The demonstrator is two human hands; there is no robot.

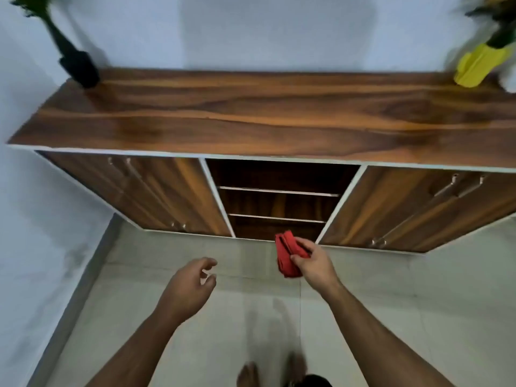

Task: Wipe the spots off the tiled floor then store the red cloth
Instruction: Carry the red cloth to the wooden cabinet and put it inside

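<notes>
Wood-grain laminate, glossy and streaked in brown and orange, covers the long cabinet (279, 118) that stands against the pale wall (251, 29). Its edges are trimmed in white. At the middle sits one open compartment (279, 199), dark inside, divided by two thin shelves (277, 191) into three tiers; nothing can be made out on them. Closed doors flank it on both sides, each pair carrying slim metal bar handles (446, 188). Pale grey square tiles with thin grout lines make up the tiled floor (391, 303), smooth and faintly reflective. On the cabinet top stand two vases, one at each end: a black vase (79, 69) at the left holding green foliage, and a ribbed yellow vase (479, 67) at the right holding dark stems; both are blurred. The right hand (314, 261) is closed around the red cloth (287, 254), thumb and fingers pinching it folded into a thick soft bundle, held in the air just in front of the lowest tier of the open compartment. The left hand (190, 286) holds nothing, fingers loosely curled and half open, apart from the cloth. Two bare feet (247, 374) show at the bottom edge.
</notes>
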